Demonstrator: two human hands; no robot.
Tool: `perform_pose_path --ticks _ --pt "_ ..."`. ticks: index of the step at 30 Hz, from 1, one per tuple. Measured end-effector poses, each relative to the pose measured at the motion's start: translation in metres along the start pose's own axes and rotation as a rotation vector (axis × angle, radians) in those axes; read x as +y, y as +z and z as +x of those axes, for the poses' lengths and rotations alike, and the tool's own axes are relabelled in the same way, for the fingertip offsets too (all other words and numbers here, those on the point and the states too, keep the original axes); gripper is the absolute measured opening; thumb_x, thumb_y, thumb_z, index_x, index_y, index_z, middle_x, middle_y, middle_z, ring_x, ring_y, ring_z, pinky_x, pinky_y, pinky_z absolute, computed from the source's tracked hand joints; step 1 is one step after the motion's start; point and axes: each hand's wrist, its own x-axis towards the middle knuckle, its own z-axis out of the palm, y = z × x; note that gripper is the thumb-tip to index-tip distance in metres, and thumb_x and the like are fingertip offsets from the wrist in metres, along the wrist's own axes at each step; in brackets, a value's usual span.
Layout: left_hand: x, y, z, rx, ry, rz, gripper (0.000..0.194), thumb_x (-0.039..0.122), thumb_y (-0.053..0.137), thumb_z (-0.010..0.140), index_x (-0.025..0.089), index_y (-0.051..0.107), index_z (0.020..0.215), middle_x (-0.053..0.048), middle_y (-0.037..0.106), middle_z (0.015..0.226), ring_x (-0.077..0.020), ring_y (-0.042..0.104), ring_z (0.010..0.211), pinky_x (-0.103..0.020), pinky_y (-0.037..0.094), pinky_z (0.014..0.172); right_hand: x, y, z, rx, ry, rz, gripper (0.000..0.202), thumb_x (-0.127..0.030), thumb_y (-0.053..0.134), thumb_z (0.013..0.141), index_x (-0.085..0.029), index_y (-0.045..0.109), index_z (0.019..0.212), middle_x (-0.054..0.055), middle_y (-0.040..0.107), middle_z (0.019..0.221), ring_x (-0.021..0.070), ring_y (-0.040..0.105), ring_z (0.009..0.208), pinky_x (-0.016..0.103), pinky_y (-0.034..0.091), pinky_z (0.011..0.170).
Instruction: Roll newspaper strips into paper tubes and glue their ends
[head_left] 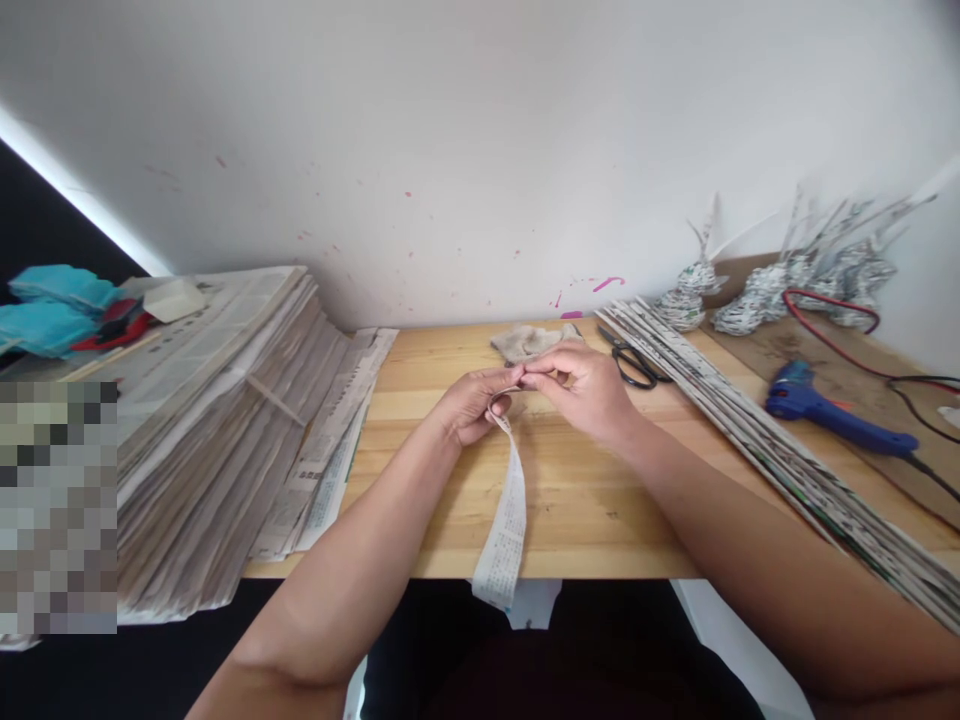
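Observation:
A long newspaper strip (508, 525) hangs in a curve from between my hands, its lower end over the front edge of the wooden table (585, 500). My left hand (480, 402) is closed on the strip's upper end, with thumb and fingers pressed together. Touching it at the fingertips, my right hand (581, 385) pinches at the same end of the paper; what lies between those fingertips is too small to make out fully. Behind my hands lies a crumpled greyish cloth (525, 340).
Stacked newspapers (225, 420) fill the left side, topped by blue packets (64, 290). Black scissors (634, 365), rolled paper sticks (750, 435) and a blue glue gun (840, 415) with its cable lie right. Woven paper figures (757, 295) stand behind on brown board (757, 350).

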Motion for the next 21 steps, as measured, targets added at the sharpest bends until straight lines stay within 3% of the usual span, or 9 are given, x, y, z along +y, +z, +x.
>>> perform_pose_path --ticks 6,10,13,17,19,21 --pt "0.0 -0.001 -0.003 -0.164 -0.011 0.032 0.031 0.041 0.071 0.077 0.012 0.071 0.087 -0.005 0.066 0.066 -0.0013 0.035 0.038 -0.016 0.025 0.036 0.003 -0.002 0.001 0.056 0.06 0.02 0.014 -0.033 0.062 0.085 -0.021 0.069 0.08 0.006 0.067 0.083 0.0194 0.06 0.078 0.032 0.048 0.07" --pt "0.001 -0.004 -0.004 -0.236 0.014 0.031 0.031 0.039 0.064 0.084 0.012 0.072 0.097 -0.013 0.072 0.088 -0.0029 0.043 0.042 -0.017 0.034 0.04 0.007 -0.001 0.001 0.039 0.162 0.117 0.02 -0.039 0.059 0.087 -0.019 0.063 0.083 0.004 0.064 0.081 0.0174 0.059 0.074 0.029 0.047 0.065" --pt "0.002 -0.006 0.0 -0.187 0.046 -0.005 0.033 0.037 0.056 0.09 0.011 0.071 0.101 -0.017 0.071 0.102 -0.0042 0.052 0.048 -0.016 0.039 0.043 0.007 -0.001 0.001 -0.005 0.191 0.134 0.026 -0.043 0.051 0.091 -0.02 0.058 0.08 0.001 0.058 0.07 0.015 0.054 0.063 0.028 0.043 0.058" --pt "0.005 -0.009 0.006 -0.031 0.092 -0.135 0.032 0.031 0.045 0.095 0.012 0.067 0.108 -0.013 0.071 0.096 -0.0117 0.066 0.066 -0.021 0.054 0.059 0.008 0.001 0.0 -0.001 0.208 0.126 0.036 -0.044 0.051 0.091 -0.021 0.055 0.065 0.001 0.054 0.061 0.0155 0.052 0.059 0.03 0.043 0.058" --pt "0.007 -0.009 0.008 0.028 0.122 -0.195 0.029 0.02 0.045 0.092 0.011 0.062 0.114 -0.012 0.071 0.089 -0.0152 0.068 0.073 -0.026 0.057 0.068 0.003 0.003 0.0 0.01 0.216 0.162 0.023 -0.042 0.061 0.086 -0.021 0.063 0.075 0.004 0.063 0.073 0.019 0.059 0.067 0.032 0.047 0.061" --pt "0.008 -0.009 0.008 0.054 0.151 -0.229 0.039 0.005 0.048 0.085 0.011 0.056 0.122 -0.011 0.071 0.089 -0.0169 0.069 0.08 -0.03 0.057 0.076 -0.013 0.003 0.001 -0.003 0.169 0.199 0.02 -0.037 0.064 0.084 -0.024 0.066 0.099 0.007 0.069 0.098 0.0237 0.064 0.085 0.036 0.052 0.067"
